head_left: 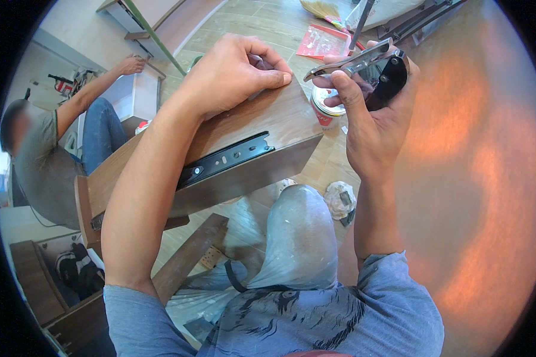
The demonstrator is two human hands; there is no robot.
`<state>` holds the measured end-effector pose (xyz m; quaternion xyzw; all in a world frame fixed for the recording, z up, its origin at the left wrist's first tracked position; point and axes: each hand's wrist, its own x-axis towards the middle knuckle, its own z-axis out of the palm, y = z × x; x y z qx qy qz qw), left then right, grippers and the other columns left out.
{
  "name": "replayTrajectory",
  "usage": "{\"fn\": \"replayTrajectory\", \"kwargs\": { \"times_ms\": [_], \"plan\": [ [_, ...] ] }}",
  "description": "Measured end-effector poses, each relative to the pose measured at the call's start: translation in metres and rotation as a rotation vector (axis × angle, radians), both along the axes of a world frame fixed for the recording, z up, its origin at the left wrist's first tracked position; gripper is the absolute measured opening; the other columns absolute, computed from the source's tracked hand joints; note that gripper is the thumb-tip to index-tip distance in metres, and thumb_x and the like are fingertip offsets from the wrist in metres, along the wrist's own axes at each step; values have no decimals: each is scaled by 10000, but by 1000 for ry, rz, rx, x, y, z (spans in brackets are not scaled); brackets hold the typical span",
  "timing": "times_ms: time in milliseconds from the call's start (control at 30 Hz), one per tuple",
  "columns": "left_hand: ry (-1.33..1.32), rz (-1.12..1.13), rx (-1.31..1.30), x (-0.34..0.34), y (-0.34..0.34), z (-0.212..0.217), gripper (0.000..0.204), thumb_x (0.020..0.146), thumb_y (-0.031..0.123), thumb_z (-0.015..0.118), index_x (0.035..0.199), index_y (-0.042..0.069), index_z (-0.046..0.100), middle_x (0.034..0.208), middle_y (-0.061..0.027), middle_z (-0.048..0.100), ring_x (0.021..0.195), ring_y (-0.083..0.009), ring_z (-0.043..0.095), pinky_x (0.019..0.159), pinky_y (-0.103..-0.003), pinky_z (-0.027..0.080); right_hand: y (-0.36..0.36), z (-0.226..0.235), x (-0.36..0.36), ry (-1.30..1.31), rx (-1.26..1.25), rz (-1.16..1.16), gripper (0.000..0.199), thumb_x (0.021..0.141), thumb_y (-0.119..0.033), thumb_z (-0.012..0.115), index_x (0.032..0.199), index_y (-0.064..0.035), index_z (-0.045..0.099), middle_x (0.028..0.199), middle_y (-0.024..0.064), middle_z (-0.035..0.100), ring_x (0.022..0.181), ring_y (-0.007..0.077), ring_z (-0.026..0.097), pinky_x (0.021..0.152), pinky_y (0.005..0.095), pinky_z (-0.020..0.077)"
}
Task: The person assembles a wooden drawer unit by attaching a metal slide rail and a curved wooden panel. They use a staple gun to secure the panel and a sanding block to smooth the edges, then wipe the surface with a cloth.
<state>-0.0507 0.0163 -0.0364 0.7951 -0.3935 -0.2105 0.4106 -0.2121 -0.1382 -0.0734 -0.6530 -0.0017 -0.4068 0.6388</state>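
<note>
My left hand is over the far end of a brown wood-grain drawer. Its thumb and forefinger are pinched together near the far corner; what lies between them, if anything, is too small to make out. A black metal drawer slide is fixed along the drawer's side, below my left wrist. Just right of that corner, my right hand grips a hand tool with chrome arms and a rounded black body. The tool's chrome tip points at the drawer corner, apart from it.
A large brown panel fills the right side. Beyond the drawer are a paint-spattered red dustpan, a broom and a red-and-white tub. A crumpled whitish bundle lies on the floor. Another person sits at left, reaching toward white cabinetry.
</note>
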Motion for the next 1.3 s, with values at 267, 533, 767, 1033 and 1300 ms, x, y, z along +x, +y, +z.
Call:
{"fn": "replayTrajectory", "kwargs": {
  "times_ms": [267, 533, 767, 1033, 1300],
  "plan": [
    [160, 110, -15, -7, -5, 1, 199, 831, 208, 863, 929, 43, 813, 832, -47, 743, 761, -114, 648, 714, -268, 508, 4, 0, 7, -19, -14, -21, 543, 977, -33, 744, 1402, -33, 405, 1135, 148, 739, 967, 178, 759, 770, 274, 615],
    [278, 66, -9, 1, -3, -4, 231, 827, 232, 902, 939, 85, 763, 875, -1, 707, 810, -99, 634, 751, -245, 489, 4, -1, 10, 32, -133, -67, 549, 972, -5, 738, 1400, -17, 395, 1120, 163, 725, 1028, 201, 743, 848, 322, 620],
    [358, 8, -47, 5, -1, -4, 224, 844, 228, 888, 939, 74, 756, 876, 10, 699, 801, -87, 626, 749, -237, 484, 5, -9, 15, -67, -120, -83, 540, 996, 8, 702, 1406, -8, 352, 1181, 183, 651, 1010, 266, 755, 828, 335, 640],
    [357, -29, -64, 7, 2, -6, 220, 874, 223, 860, 987, 55, 774, 905, 5, 721, 810, -86, 638, 766, -234, 492, 5, -9, 15, -80, -128, -99, 573, 982, -14, 736, 1404, -6, 348, 1178, 169, 684, 1095, 222, 727, 928, 322, 591],
    [294, 1, -73, 9, -1, -11, 218, 852, 232, 872, 925, 91, 722, 869, 27, 687, 779, -65, 605, 706, -222, 453, 4, -10, 15, -81, -160, -111, 568, 983, -17, 736, 1406, -8, 357, 1193, 169, 687, 1085, 200, 720, 927, 295, 575]
  ]
}}
